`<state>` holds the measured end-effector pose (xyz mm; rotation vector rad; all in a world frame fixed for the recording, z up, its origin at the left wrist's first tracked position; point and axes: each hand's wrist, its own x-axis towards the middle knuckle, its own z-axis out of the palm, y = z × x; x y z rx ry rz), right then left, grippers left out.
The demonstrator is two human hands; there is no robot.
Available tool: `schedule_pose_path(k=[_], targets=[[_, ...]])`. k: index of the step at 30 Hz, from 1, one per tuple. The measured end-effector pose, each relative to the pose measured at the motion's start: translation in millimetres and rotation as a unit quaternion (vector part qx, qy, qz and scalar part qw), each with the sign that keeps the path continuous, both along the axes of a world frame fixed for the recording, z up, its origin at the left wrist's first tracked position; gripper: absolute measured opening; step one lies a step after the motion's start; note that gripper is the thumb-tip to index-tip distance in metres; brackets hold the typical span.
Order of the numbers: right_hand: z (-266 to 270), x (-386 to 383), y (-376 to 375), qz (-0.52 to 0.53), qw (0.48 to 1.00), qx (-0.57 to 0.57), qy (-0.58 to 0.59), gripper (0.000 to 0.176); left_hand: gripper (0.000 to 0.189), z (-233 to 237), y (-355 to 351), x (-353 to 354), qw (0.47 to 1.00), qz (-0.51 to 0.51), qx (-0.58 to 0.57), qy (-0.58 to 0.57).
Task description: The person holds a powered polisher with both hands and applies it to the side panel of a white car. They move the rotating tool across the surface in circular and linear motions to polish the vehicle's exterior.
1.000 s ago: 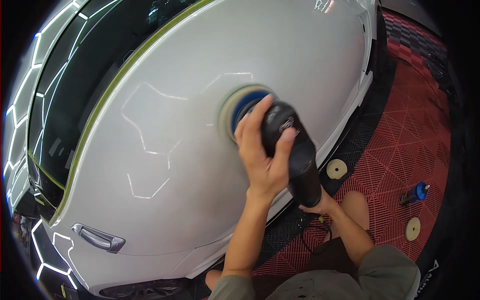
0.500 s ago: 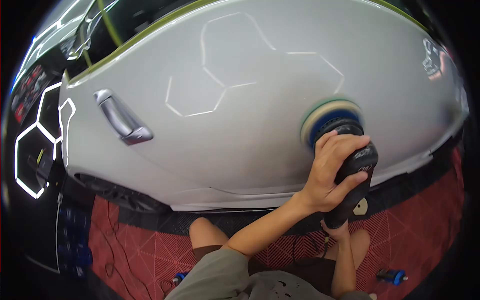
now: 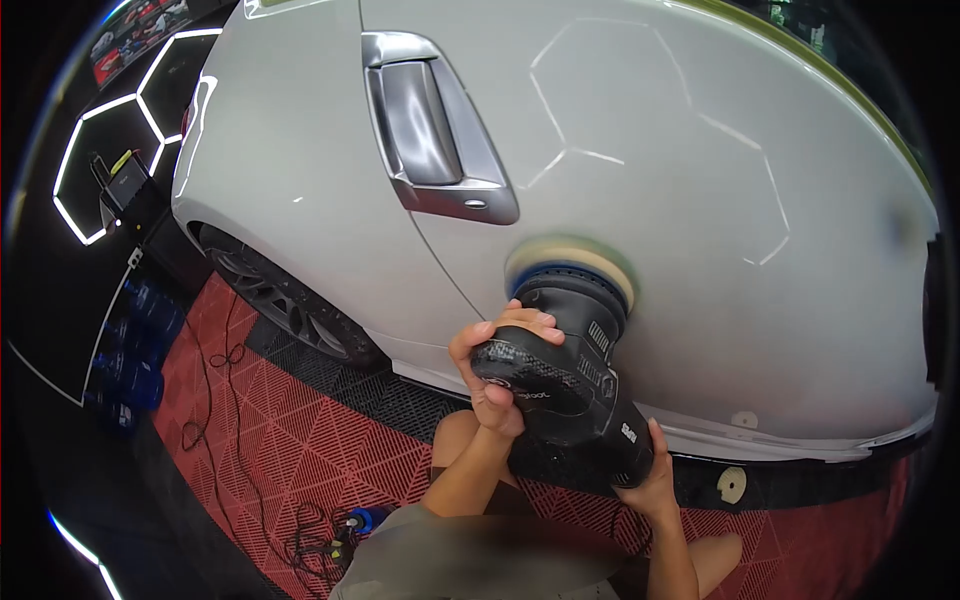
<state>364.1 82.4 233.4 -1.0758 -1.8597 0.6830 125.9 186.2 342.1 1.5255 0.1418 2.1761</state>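
A black car polisher [image 3: 575,385] is held against the silver-white car door [image 3: 700,270], below and right of the chrome door handle [image 3: 425,125]. Its pale foam pad [image 3: 600,262] lies on the paint, with blurred edges. My left hand [image 3: 490,365] is wrapped around the rounded head of the polisher, fingers over the top and thumb beneath. My right hand [image 3: 650,475] grips the rear end of its body, lower down; part of its fingers is hidden behind the tool.
The rear wheel [image 3: 290,305] stands to the left. Looped cable [image 3: 310,535] and a blue-black tool [image 3: 362,520] lie on the red tiled floor [image 3: 330,440]. A round pale pad [image 3: 732,486] lies by the sill. Blue water bottles [image 3: 130,370] stand at far left.
The polisher has moved left across the door towards the handle, both hands still on it. The view has swung left, so more of the rear wheel and cable shows.
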Motion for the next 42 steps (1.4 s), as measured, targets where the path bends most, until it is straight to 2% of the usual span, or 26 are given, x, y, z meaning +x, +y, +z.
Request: schedule_pose_path(k=[8,10,14,17,25,30,36,42], targets=[[10.5,-41.3,7.9,0.005,0.996,-0.027,-0.086,0.11,0.061,-25.3,11.3,-59.2,0.997,0.033,-0.028,-0.064],[12.6,-56.1,14.4,-0.009,0.997,0.005,-0.072,0.106,0.061,-27.1,13.7,-70.4,0.995,0.039,-0.03,-0.086],[21.3,-70.7,18.1,-0.009,0.997,0.012,-0.074,0.105,0.058,-19.8,14.8,-84.3,0.995,0.053,-0.005,-0.079],[35.6,-83.5,23.9,0.001,0.997,0.001,-0.082,0.105,0.063,-16.2,17.3,-93.2,0.984,0.091,-0.031,-0.148],[49.3,-96.3,31.0,0.035,0.995,-0.038,-0.086,0.099,0.061,-8.6,14.6,-110.4,0.978,0.074,-0.034,-0.192],[35.7,-68.3,11.5,0.0,0.997,-0.024,-0.078,0.101,0.062,-15.2,10.7,-79.3,0.989,0.065,-0.039,-0.127],[36.2,-26.4,-22.5,-0.029,0.997,-0.046,-0.049,0.106,0.061,-2.2,-5.5,-34.6,0.994,0.056,-0.078,-0.056],[36.5,-6.4,-38.5,-0.056,0.995,-0.079,0.019,0.111,0.059,27.0,-7.3,-12.4,0.998,-0.016,-0.057,0.008]])
